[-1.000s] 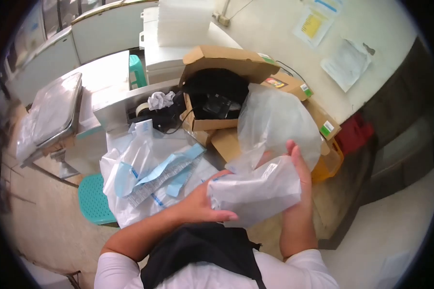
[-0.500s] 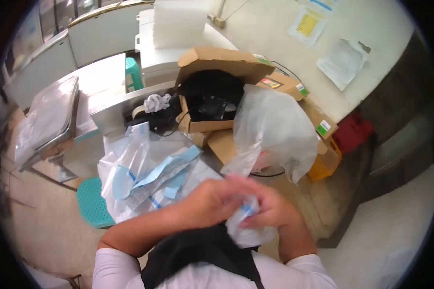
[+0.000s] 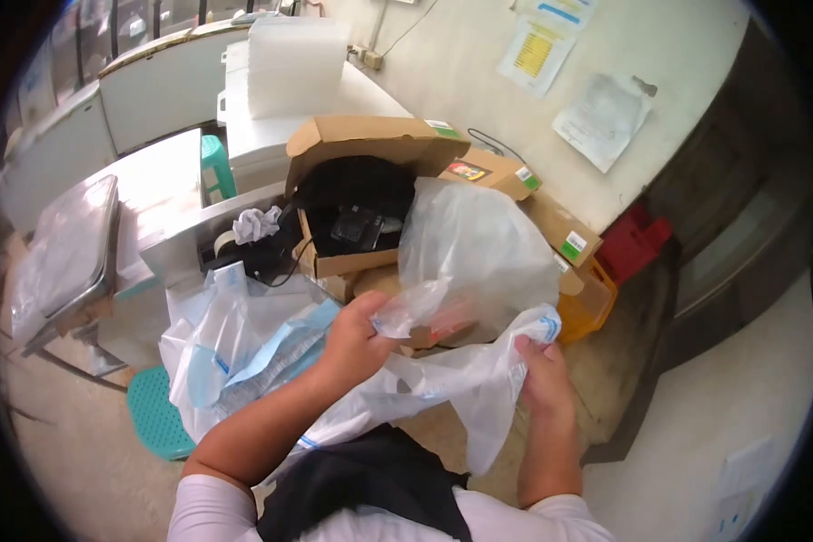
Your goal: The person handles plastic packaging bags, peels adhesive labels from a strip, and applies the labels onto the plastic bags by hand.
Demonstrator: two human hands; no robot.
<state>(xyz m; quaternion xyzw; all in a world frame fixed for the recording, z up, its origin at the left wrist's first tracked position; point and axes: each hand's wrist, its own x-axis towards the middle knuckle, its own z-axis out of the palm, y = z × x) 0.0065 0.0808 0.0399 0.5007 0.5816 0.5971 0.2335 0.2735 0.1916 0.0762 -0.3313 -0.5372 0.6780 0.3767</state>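
Note:
A thin white plastic bag (image 3: 479, 366) with blue print is stretched in front of my body. My right hand (image 3: 546, 375) is closed on its upper right corner, thumb pressed over the plastic. My left hand (image 3: 354, 343) is closed, pinching a see-through plastic end with a blue mark. Where that end joins the white bag is partly hidden. Behind it, a large clear plastic bag (image 3: 483, 244) leans against the cardboard boxes. Left of my left forearm lies a pile of white plastic bags (image 3: 235, 307), with light blue sheets (image 3: 285, 352) on top.
An open cardboard box (image 3: 357, 264) holds black items. More boxes (image 3: 560, 226), an orange crate (image 3: 596, 303) and a red container (image 3: 632, 246) stand to the right. A green stool (image 3: 158, 411) and a metal tray (image 3: 68, 257) are at left. White foam boxes (image 3: 294, 68) stand behind.
My hands were close together over a bunched white bag. Now they are apart, with the bag spread out between them, and my right hand is raised. The view has shifted slightly.

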